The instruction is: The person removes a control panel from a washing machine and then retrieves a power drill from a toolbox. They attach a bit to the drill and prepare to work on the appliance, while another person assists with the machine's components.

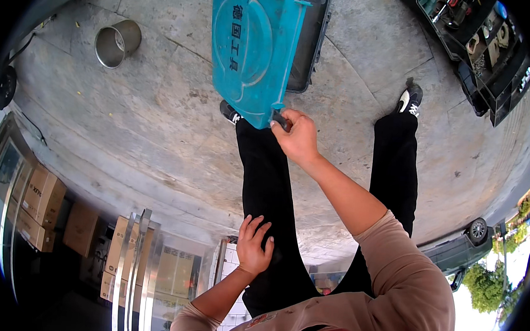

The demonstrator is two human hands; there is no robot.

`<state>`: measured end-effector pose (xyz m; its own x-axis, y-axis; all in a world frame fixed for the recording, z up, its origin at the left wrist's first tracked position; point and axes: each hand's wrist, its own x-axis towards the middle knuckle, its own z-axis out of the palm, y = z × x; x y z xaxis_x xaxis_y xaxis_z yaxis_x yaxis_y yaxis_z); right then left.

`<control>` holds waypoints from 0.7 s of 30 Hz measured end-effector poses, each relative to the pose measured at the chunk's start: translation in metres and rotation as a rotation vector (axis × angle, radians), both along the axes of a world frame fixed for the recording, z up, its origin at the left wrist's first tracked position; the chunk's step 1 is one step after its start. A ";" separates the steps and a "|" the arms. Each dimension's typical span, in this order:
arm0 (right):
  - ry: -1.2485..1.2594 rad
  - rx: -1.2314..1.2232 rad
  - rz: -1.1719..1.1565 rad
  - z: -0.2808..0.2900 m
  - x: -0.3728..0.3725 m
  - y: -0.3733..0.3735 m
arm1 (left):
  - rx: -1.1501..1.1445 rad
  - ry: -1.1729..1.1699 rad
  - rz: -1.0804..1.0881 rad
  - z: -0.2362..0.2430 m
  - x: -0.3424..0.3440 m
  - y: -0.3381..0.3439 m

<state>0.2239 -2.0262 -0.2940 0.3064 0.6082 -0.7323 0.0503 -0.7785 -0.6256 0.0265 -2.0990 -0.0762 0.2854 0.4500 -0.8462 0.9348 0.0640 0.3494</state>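
Observation:
A teal toolbox lid (pixel 261 41) stands raised and tilted over its black box base (pixel 310 47) on the floor in front of me. My right hand (pixel 300 140) pinches a black latch (pixel 280 121) at the lid's near corner between thumb and fingers. Beyond the lid's right edge, part of the base's dark inside shows; the lid hides the rest. My left hand (pixel 254 247) lies on my left thigh, fingers stretched out, holding nothing.
A metal cylinder (pixel 118 43) lies on the concrete floor at the far left. At the far right sits an open black tool case (pixel 464 77) with several hand tools and metal parts. Cardboard boxes (pixel 43 197) stand behind glass doors at the lower left. A parked car (pixel 463 253) is at the right.

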 end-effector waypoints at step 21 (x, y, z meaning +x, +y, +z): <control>0.304 -0.216 -0.259 -0.029 0.103 -0.144 | 0.520 -0.212 -0.079 -0.294 0.152 0.193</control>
